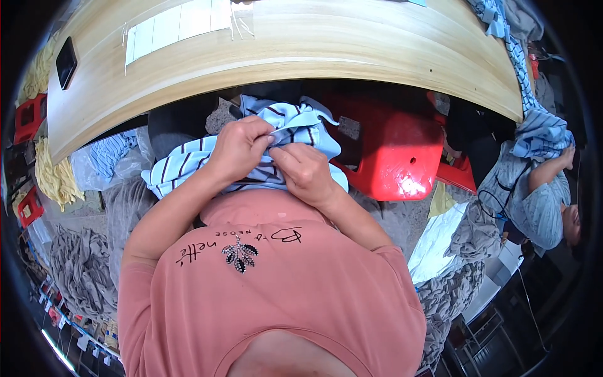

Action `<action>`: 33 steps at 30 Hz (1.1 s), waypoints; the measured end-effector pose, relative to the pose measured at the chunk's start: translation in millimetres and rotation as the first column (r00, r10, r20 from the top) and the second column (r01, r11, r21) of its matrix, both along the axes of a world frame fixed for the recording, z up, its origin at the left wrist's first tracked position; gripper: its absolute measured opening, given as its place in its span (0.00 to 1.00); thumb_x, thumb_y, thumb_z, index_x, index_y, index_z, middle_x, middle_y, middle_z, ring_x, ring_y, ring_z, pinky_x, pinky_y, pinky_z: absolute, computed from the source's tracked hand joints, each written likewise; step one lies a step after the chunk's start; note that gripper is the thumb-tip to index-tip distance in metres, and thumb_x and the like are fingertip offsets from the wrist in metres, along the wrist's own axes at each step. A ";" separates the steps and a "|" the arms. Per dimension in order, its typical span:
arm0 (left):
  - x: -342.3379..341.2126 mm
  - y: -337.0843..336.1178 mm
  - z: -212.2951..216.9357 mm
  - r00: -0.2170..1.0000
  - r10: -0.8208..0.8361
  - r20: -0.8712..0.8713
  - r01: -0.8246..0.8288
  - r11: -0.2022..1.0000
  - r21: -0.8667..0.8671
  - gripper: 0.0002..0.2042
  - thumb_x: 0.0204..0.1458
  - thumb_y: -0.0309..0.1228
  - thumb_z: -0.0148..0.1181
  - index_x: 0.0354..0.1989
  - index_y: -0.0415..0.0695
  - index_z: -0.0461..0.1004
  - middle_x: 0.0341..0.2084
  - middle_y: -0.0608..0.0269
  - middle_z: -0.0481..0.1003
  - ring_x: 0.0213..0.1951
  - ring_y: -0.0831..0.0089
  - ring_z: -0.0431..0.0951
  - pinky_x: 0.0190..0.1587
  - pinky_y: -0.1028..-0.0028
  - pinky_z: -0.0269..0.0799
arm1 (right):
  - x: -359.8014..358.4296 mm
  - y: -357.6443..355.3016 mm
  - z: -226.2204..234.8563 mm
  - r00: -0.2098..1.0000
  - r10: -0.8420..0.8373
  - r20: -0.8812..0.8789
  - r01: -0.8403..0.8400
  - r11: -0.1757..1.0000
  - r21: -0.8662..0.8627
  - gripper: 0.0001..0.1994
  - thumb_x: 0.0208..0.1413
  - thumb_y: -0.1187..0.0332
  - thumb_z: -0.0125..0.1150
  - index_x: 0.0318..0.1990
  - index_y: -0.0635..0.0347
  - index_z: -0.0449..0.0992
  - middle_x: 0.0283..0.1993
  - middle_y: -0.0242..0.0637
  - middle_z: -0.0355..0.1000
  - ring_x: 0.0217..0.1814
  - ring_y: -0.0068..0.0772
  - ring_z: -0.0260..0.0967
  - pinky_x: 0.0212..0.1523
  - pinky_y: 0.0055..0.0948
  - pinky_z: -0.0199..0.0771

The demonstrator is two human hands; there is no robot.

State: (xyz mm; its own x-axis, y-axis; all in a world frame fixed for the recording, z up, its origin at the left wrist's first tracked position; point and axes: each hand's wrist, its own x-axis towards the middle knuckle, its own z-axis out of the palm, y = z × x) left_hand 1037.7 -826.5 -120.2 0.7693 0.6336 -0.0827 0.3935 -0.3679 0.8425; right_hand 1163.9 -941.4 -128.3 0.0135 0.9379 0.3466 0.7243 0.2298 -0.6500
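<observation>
The salmon-pink T-shirt (270,301) on the person's chest fills the near view; at its 12 o'clock the left hand (237,149) has its grip pinched together on the pale-blue striped garment (276,141); the right hand (306,173), at 3 o'clock of the left, is likewise clamped on a fold; the cloth, held in the lap below the wooden surface (352,44), looks light, soft and limp, best taken at an edge; a red plastic stool (392,154) stands at 3 o'clock.
</observation>
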 end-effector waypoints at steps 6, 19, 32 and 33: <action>-1.2 9.7 16.2 0.990 -0.042 -0.135 -0.054 0.770 -0.636 0.03 0.41 0.24 0.57 0.23 0.36 0.73 0.17 0.68 0.69 0.23 0.83 0.66 0.24 0.79 0.61 | -2.1 3.3 13.1 0.999 -0.045 -0.005 0.046 0.984 0.175 0.08 0.33 0.78 0.54 0.28 0.62 0.71 0.23 0.35 0.65 0.19 0.32 0.63 0.18 0.27 0.62; -12.7 11.9 -6.3 0.999 -0.021 0.028 0.035 0.602 -0.798 0.05 0.48 0.26 0.52 0.23 0.39 0.70 0.19 0.74 0.67 0.24 0.88 0.61 0.25 0.85 0.56 | 8.2 13.3 14.6 0.979 0.163 0.120 -0.159 0.987 -0.037 0.10 0.33 0.78 0.54 0.29 0.62 0.71 0.28 0.36 0.69 0.25 0.33 0.68 0.20 0.27 0.65; -18.5 -5.8 0.5 0.994 0.023 -0.104 -0.080 0.806 -0.587 0.02 0.46 0.22 0.55 0.26 0.37 0.70 0.18 0.73 0.67 0.23 0.90 0.62 0.24 0.85 0.59 | 13.4 20.1 4.0 0.839 -0.101 -0.535 -0.189 0.868 -0.460 0.05 0.36 0.80 0.61 0.24 0.65 0.73 0.24 0.37 0.69 0.25 0.26 0.66 0.25 0.21 0.63; -19.3 -6.4 -1.4 0.998 0.048 -0.045 -0.066 0.768 -0.637 0.02 0.46 0.22 0.56 0.27 0.37 0.70 0.19 0.73 0.67 0.23 0.90 0.62 0.24 0.86 0.59 | 14.3 20.4 5.8 0.810 -0.141 -0.570 -0.189 0.857 -0.480 0.05 0.36 0.80 0.61 0.24 0.65 0.73 0.23 0.36 0.69 0.24 0.23 0.65 0.24 0.21 0.62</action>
State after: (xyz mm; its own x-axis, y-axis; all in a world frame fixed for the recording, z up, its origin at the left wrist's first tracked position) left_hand 1018.4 -832.9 -121.6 0.7253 0.4712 -0.5019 0.4205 0.2741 0.8649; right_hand 1178.2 -920.9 -122.5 0.0262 0.9736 -0.2266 0.1816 -0.2275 -0.9567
